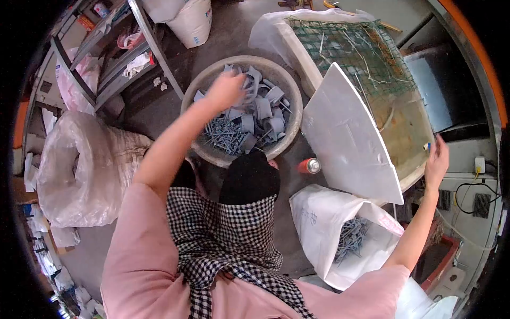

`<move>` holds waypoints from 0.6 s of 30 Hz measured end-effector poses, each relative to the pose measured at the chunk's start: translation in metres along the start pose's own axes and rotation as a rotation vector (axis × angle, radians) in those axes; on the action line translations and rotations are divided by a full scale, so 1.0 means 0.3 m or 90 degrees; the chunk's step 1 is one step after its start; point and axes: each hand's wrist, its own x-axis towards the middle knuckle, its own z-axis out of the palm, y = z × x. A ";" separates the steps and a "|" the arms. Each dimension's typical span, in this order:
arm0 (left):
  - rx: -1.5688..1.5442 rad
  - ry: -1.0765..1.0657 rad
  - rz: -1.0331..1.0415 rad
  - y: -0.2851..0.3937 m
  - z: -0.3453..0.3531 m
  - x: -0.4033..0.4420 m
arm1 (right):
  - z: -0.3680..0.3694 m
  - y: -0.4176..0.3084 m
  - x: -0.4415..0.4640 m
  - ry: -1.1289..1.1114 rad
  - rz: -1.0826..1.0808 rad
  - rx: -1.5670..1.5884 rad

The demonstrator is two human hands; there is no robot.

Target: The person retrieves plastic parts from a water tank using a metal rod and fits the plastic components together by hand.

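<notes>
Grey plastic parts point(263, 109) were heaped in the round basin point(295, 101), right under the left hand point(228, 90). Only writing I could make out was blue "ABS" lettering on a white sack point(186, 24), beyond the basin's far edge. White bag point(313, 223) to the basin's near right had dark handwriting and reddish print, too small to read.

Left fingers were down at the basin's far side, right against the pile, but blurry, so I can't tell if they were clamped on a piece or just touching. Right hand point(436, 159) was way off to the basin's right, fingers stretched out.

Parts looked matte, curved, kinda like short tube sections and rings, jumbled every which way. Thin grey screw-like pieces point(226, 134) filled the basin's near-left side.
</notes>
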 end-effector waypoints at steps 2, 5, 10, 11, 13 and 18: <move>0.179 -0.299 -0.106 -0.241 0.028 -0.070 | -0.008 -0.237 0.089 0.075 -0.112 -0.034; 0.158 -0.309 -0.138 -0.315 0.009 -0.157 | 0.138 -0.620 0.146 0.016 -0.178 0.151; -0.025 -0.159 -0.258 -0.404 0.119 -0.153 | 0.831 -1.170 0.014 -0.388 -0.319 0.282; -0.017 -0.172 -0.279 -0.383 0.103 -0.157 | 0.970 -1.285 -0.018 -0.553 -0.315 0.128; 0.007 -0.197 -0.280 -0.367 0.089 -0.173 | 1.296 -1.382 -0.149 -0.585 -0.351 0.018; 0.026 -0.079 -0.222 -0.440 0.100 -0.214 | 1.553 -1.482 -0.174 -0.646 -0.408 -0.115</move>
